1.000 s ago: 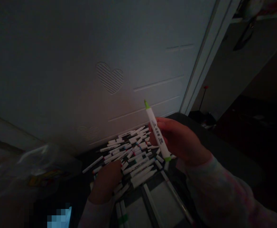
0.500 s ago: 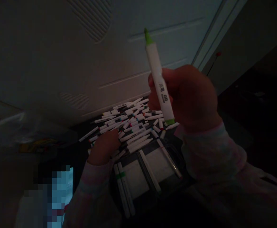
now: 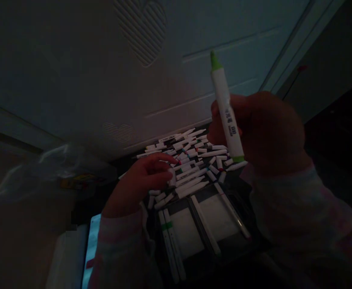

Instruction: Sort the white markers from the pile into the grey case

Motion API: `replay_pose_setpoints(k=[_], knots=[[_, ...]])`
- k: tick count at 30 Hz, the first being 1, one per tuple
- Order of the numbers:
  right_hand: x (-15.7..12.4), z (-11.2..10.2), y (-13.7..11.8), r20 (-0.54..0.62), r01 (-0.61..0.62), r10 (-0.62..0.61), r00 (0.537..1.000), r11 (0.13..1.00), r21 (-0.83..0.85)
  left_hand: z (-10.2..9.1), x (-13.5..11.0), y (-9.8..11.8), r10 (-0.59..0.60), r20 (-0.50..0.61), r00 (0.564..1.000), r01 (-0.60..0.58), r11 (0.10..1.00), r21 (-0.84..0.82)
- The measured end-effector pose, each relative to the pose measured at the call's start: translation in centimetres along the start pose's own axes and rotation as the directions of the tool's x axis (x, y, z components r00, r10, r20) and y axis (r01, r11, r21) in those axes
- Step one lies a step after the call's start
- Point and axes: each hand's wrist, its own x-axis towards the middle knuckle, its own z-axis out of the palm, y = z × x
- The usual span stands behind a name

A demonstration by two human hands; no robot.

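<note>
My right hand [image 3: 263, 128] is closed round a white marker with green ends [image 3: 226, 110], held upright in front of me, green tip up. Below it a heap of white markers [image 3: 191, 160] lies on a dark surface. My left hand [image 3: 142, 180] reaches into the left side of the heap, fingertips pinched on one white marker [image 3: 172, 176]. Both sleeves are pale and patterned. The scene is very dim.
A dark compartmented case [image 3: 203, 224] lies in front of the heap, with a few markers laid in it. A pale panelled door with heart shapes [image 3: 140, 32] rises behind. A crinkled clear plastic bag [image 3: 58, 172] sits at the left. A lit screen edge [image 3: 88, 249] shows bottom left.
The green marker in my right hand has come up and closer to me. My left hand has stretched forward into the heap and pinched a marker. The view has tilted downward.
</note>
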Motion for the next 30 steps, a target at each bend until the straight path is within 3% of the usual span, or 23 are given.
replay_pose_setpoints(k=[4, 7, 9, 12, 14, 18, 23, 27, 30], knots=[[-0.1, 0.3, -0.2, 0.040, -0.044, 0.044, 0.998, 0.999, 0.008, 1.5, -0.1, 0.3, 0.102, 0.073, 0.992, -0.062, 0.908, -0.415], [-0.2, 0.2, -0.2, 0.065, -0.045, 0.044, 0.997, 0.999, 0.019, 1.7, 0.3, 0.2, 0.099, 0.079, 0.992, -0.053, 0.889, -0.454], [-0.2, -0.1, -0.4, 0.034, -0.040, 0.039, 0.999, 0.999, 0.015, 1.6, 0.2, 0.4, 0.054, -0.028, 0.998, -0.060, 0.947, -0.314], [-0.3, -0.7, -1.2, -0.051, 0.017, -0.017, 0.999, 1.000, 0.016, 0.9, -0.6, 0.9, 0.049, -0.230, 0.972, -0.026, 0.994, 0.101], [-0.4, -1.2, -2.0, -0.127, 0.077, -0.075, 0.989, 0.997, 0.012, 0.1, -1.1, 1.2, 0.076, -0.251, 0.965, 0.027, 0.922, 0.386], [-0.8, -2.0, -3.4, -0.207, 0.152, -0.154, 0.966, 0.988, -0.026, -1.7, -0.3, 0.2, -0.002, -0.104, 0.995, 0.078, 0.678, 0.731], [-1.0, -2.2, -3.6, -0.216, 0.164, -0.175, 0.961, 0.984, -0.068, -2.7, 2.2, -2.3, -0.105, -0.064, 0.992, 0.105, 0.459, 0.882], [-0.9, -2.2, -3.3, -0.222, 0.137, -0.155, 0.963, 0.986, -0.093, -2.5, 2.8, -2.8, -0.214, -0.013, 0.977, 0.115, 0.472, 0.874], [-0.9, -2.4, -3.0, -0.188, 0.145, -0.155, 0.970, 0.987, -0.070, -2.3, 2.8, -2.8, -0.228, 0.012, 0.974, 0.107, 0.503, 0.858]])
